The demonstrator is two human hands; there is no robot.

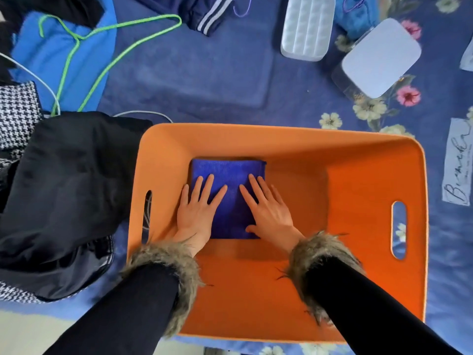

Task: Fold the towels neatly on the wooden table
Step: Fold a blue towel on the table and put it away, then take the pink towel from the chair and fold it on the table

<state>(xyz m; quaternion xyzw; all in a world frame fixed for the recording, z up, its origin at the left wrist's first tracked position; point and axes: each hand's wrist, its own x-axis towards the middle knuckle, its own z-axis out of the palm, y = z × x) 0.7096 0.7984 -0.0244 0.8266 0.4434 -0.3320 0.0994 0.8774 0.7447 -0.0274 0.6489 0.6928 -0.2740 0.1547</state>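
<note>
The folded blue towel [227, 198] lies in the orange bin [363, 190] under both flat, open-fingered hands, left hand [197, 211] beside right hand [268, 211].

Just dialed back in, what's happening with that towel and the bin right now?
A person has both hands flat on a folded blue towel lying on the floor of the orange bin, toward its left side. The left hand and right hand press it down with straight fingers. Dark clothes sit beside the bin on a floral blue cloth.
</note>
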